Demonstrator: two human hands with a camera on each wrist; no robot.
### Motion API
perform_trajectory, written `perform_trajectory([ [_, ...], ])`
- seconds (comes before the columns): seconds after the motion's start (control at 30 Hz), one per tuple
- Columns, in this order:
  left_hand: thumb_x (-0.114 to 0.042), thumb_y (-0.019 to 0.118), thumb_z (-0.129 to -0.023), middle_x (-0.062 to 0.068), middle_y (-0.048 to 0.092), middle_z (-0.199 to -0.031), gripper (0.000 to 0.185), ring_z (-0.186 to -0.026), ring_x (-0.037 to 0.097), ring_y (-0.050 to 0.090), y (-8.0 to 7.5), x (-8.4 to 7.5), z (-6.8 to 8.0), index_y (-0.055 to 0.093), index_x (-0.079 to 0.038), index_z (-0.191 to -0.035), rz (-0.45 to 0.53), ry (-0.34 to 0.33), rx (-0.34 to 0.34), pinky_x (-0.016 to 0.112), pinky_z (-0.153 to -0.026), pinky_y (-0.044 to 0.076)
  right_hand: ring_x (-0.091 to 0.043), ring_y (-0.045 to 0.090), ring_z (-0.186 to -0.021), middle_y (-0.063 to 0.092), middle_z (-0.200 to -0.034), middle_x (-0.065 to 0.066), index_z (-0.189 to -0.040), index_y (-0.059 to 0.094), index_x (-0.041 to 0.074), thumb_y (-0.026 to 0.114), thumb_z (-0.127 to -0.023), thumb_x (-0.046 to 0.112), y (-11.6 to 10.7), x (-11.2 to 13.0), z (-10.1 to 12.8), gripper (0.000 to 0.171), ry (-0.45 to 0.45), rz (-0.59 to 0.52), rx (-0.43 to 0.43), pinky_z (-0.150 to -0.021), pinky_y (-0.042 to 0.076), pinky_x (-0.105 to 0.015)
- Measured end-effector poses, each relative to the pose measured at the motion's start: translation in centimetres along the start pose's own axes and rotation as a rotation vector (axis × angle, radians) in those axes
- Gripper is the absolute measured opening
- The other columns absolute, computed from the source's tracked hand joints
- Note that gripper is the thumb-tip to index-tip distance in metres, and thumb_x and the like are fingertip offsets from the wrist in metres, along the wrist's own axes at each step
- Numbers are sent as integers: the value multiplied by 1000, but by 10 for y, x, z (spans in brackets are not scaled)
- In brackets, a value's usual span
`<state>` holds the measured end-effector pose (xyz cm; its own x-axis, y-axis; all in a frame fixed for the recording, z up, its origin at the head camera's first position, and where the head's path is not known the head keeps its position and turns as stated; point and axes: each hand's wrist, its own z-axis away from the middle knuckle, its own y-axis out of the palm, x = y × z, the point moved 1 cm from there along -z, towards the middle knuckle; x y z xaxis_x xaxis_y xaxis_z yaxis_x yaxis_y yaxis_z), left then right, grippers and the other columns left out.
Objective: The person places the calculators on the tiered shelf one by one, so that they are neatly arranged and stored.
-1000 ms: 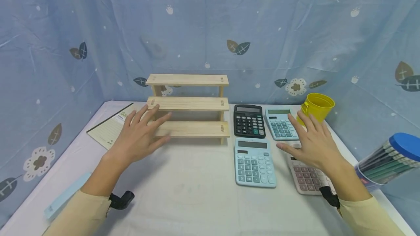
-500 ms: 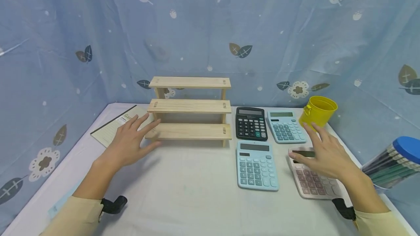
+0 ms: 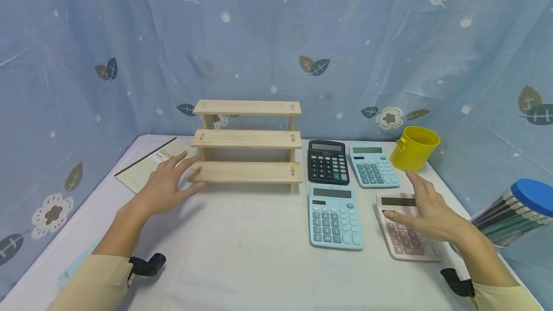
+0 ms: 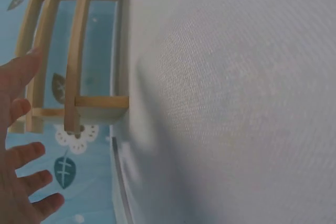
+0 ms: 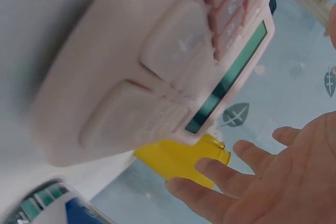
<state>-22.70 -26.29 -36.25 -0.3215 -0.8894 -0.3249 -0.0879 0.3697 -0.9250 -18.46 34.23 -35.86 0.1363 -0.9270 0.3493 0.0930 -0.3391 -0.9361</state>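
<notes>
My left hand [image 3: 162, 188], fingers spread and holding nothing, is at the left end of a three-tier wooden shelf [image 3: 246, 172]; whether the fingertips touch it I cannot tell. Behind that hand lies a notepad [image 3: 149, 167]. My right hand [image 3: 436, 215] hovers over the right side of a pink calculator [image 3: 403, 241], covering part of its keys. In the right wrist view its fingers are extended beside the pink calculator [image 5: 121, 93]. Left of it lies a light blue calculator [image 3: 336, 217]. Farther back are a black calculator [image 3: 328, 162] and a second light blue calculator [image 3: 374, 166].
A yellow cup [image 3: 414, 149] stands at the back right. A blue-lidded clear tub of pencils [image 3: 510, 212] is at the right edge. Some light blue object [image 3: 75, 265] lies partly behind the left forearm. A patterned blue curtain [image 3: 259, 37] encloses the white table [image 3: 242, 253].
My left hand has drifted left, away from the shelf's middle. My right hand has moved right and nearer, uncovering the yellow cup and more of the pink calculator. The objects stay put.
</notes>
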Motion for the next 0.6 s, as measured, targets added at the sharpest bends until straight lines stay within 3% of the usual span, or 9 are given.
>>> perform_trajectory([
  [0.23,-54,62,-99,33,20,-163,86,-147,60,20,2,9,-1,22,-14,-165,99,-25,47,80,-108,22,-70,20,-135,-5,-157,-46,-158,-25,2,73,-88,61,4,-7,-1,135,32,-58,66,-101,25,-83],
  [0.37,-54,62,-100,35,19,-162,90,-147,59,20,2,13,-2,17,-10,-165,134,-32,78,78,-110,23,-70,6,-140,-10,-157,-47,-156,-31,5,73,-89,58,7,-11,-2,135,44,-119,104,-102,20,-84],
  [0.47,-53,61,-101,36,20,-161,91,-145,57,26,3,15,-4,16,-6,-164,173,-38,93,75,-112,26,-69,-5,-143,-13,-157,-46,-156,-30,5,74,-89,56,8,-14,-1,135,44,-146,109,-103,15,-85],
  [0.6,-51,59,-102,36,22,-161,91,-140,55,36,5,17,-5,14,-1,-163,232,-52,113,71,-111,32,-69,-6,-142,-13,-157,-47,-156,-30,4,76,-88,54,11,-15,-1,135,53,-160,116,-103,13,-85],
])
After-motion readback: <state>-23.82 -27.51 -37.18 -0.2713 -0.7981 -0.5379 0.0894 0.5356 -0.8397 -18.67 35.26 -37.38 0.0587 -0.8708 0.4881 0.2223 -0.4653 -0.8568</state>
